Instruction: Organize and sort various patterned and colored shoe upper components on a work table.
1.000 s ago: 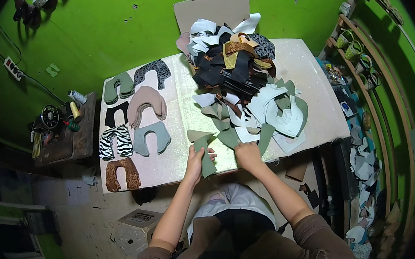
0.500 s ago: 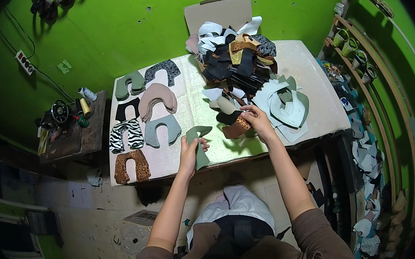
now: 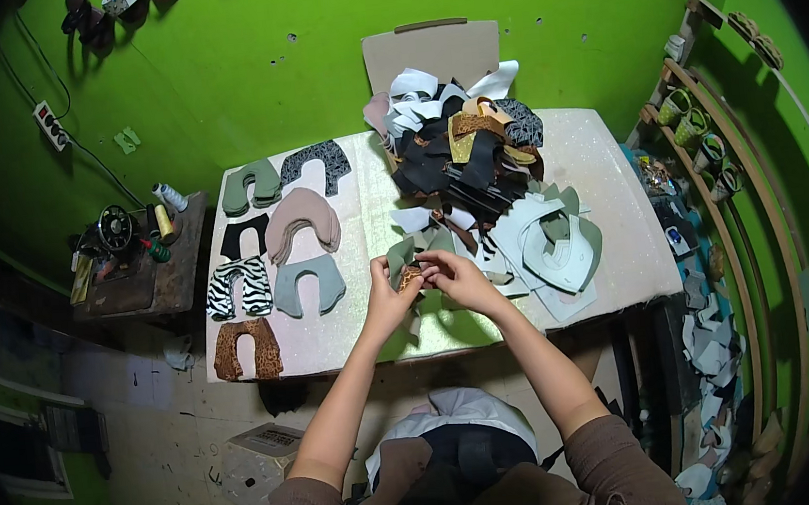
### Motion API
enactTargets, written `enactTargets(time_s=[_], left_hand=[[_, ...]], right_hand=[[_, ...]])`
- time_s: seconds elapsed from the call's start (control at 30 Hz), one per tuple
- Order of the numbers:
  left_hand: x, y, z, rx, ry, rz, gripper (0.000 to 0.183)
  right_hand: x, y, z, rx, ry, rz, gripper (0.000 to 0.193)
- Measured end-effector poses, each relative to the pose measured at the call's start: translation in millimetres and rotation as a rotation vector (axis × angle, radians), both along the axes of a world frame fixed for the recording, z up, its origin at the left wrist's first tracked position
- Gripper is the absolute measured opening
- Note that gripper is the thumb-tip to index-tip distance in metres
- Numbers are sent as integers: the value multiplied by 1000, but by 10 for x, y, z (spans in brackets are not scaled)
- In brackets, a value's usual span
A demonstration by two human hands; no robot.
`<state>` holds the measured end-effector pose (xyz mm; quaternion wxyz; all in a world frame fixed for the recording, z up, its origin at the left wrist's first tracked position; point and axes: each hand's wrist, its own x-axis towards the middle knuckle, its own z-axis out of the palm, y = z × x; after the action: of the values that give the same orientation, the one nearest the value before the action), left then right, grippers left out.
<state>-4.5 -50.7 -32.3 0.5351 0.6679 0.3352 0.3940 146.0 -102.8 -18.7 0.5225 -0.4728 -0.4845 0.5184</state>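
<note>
Both hands meet over the near-middle of the desk (image 3: 610,164), a pale glittery top set against a green wall. Left hand (image 3: 387,298) and right hand (image 3: 456,279) are closed together on a small brown patterned cut piece (image 3: 411,277), fingertips pinching it from either side; a grey-green cut piece (image 3: 399,256) sticks up just behind the left thumb, seemingly held with it, though which fingers carry it cannot be told. Just beyond the hands, a big loose heap of cut pieces (image 3: 459,164), black, white, tan and grey, runs back to an open cardboard box (image 3: 431,50) at the far edge of the desk. To the right of the hands, white and pale green curved pieces (image 3: 559,242) lie overlapped. On the left part of the desk, sorted horseshoe-shaped stacks in two columns: a green stack (image 3: 250,185), a grey-patterned stack (image 3: 315,163), a black stack (image 3: 243,237), a beige stack (image 3: 301,222), a zebra-striped stack (image 3: 238,286), a pale grey-green stack (image 3: 308,283) and a brown leopard-print stack (image 3: 246,349). Left of the desk, a low wooden stand with a small black sewing machine (image 3: 114,229) and thread spools. Right side: curved rack (image 3: 705,136) holding footwear.
</note>
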Motion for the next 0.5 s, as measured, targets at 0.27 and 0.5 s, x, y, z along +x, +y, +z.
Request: enactTargets(time_s=[0.27, 0.5], left_hand=[[152, 382, -186, -144, -48, 105, 35], [-28, 572, -34, 33, 454, 224, 25]], right_hand=[[476, 246, 178, 431, -1026, -272, 17], [868, 487, 376, 218, -810, 33, 21]])
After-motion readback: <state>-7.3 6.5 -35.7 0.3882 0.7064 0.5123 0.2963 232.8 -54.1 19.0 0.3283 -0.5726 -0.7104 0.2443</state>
